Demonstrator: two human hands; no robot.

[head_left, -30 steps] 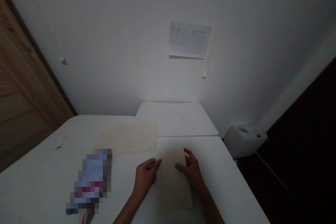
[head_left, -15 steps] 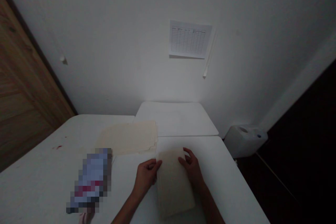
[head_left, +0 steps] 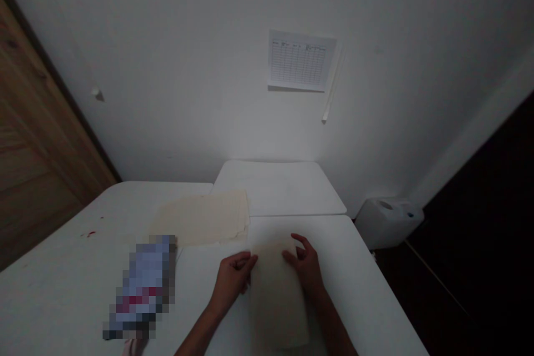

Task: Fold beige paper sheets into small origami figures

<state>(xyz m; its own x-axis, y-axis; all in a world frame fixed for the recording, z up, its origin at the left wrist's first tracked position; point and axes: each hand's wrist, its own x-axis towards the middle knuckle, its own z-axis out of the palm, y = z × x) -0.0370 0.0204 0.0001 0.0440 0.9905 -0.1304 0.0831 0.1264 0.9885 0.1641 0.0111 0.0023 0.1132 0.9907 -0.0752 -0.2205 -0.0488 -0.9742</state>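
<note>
A beige rectangular sheet [head_left: 277, 295], apparently folded, lies lengthwise before me on the white table; whether it is cloth or paper I cannot tell. My left hand [head_left: 234, 278] pinches its far left edge between thumb and fingers. At the far right edge, my right hand [head_left: 307, 267] has its thumb on top and its fingers bent round the side. To the left, farther back, several flat cream sheets [head_left: 204, 217] rest in a loose stack.
A pixelated bluish item [head_left: 144, 283] lies on the white table [head_left: 67, 278] at the left. Behind stand a wall with a printed chart [head_left: 301, 61] and a wooden panel [head_left: 37, 100]. A white plastic container [head_left: 381, 225] sits beyond the table's right edge.
The beige sheet's far right corner now reaches up to my right hand, and its near end has shifted slightly. Both hands keep almost the same places.
</note>
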